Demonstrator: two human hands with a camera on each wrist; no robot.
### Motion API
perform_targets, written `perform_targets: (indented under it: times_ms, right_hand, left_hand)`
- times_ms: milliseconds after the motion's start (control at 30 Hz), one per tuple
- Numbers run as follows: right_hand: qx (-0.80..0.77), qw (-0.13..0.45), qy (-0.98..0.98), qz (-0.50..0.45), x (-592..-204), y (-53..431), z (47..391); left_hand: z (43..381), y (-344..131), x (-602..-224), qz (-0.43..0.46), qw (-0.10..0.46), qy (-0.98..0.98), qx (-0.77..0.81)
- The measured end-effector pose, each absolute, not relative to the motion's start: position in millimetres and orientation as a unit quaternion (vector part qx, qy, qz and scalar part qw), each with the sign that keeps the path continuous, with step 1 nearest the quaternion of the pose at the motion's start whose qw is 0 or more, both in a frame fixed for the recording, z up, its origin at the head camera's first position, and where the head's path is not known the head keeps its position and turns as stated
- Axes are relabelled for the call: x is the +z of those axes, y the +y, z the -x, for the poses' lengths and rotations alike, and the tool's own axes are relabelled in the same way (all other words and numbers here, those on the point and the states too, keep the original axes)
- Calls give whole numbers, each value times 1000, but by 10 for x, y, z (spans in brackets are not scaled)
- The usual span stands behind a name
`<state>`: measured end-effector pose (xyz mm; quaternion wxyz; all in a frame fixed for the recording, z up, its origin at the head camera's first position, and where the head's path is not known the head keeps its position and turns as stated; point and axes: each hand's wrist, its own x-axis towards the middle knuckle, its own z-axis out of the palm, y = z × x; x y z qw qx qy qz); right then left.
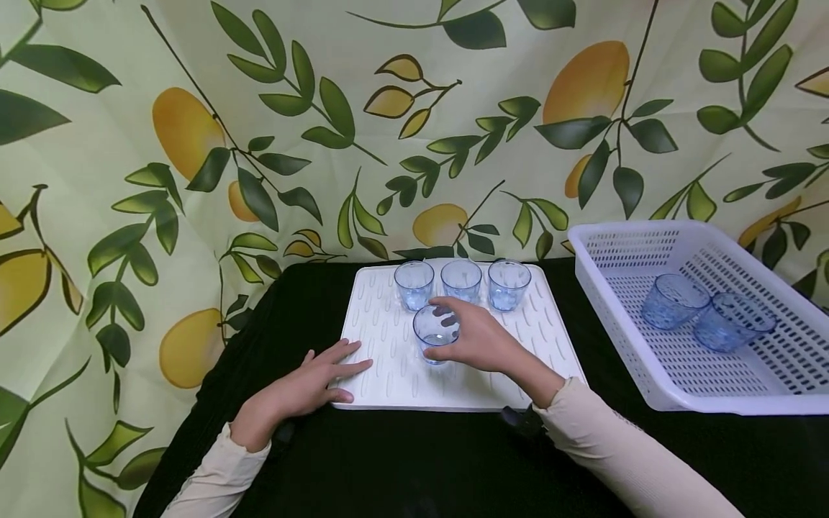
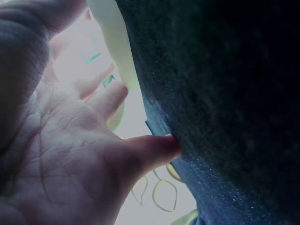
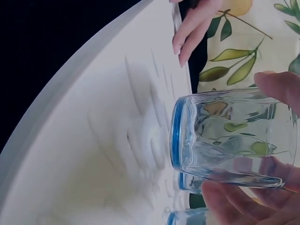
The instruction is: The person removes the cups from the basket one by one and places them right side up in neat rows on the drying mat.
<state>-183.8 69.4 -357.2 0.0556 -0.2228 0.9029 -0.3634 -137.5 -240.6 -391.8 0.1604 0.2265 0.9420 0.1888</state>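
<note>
My right hand (image 1: 486, 337) grips a clear bluish glass tumbler (image 3: 229, 136) by its sides, thumb on one side and fingers on the other. The glass is upright over the middle of a white ridged drying mat (image 1: 376, 316); whether its base touches the mat I cannot tell. Behind it, along the mat's far side, stand three similar glasses in a row: a left glass (image 1: 414, 286), a middle glass (image 1: 461, 279) and a right glass (image 1: 509, 286). With fingers spread, my left hand (image 1: 304, 386) rests at the mat's left edge and holds nothing.
To the right is a white slotted plastic basket (image 1: 618, 338) with two more blue glasses inside, one glass (image 1: 673, 302) beside the other glass (image 1: 734, 324). Black cloth (image 1: 401, 460) covers the table. A leaf-and-fruit patterned cloth (image 1: 414, 93) hangs behind.
</note>
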Motion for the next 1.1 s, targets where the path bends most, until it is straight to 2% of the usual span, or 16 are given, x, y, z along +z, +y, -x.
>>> perform_targets:
  times_ms: [633,1100]
  right_hand:
    - [-351,53,903,241,-3607,283,1989]
    - [-336,46,916,216,-3733,285,1953]
  left_hand:
    - [1376,-2441,-3896,-229,144,945,183]
    - [1374,-2414,-3915,-233,152,941,191]
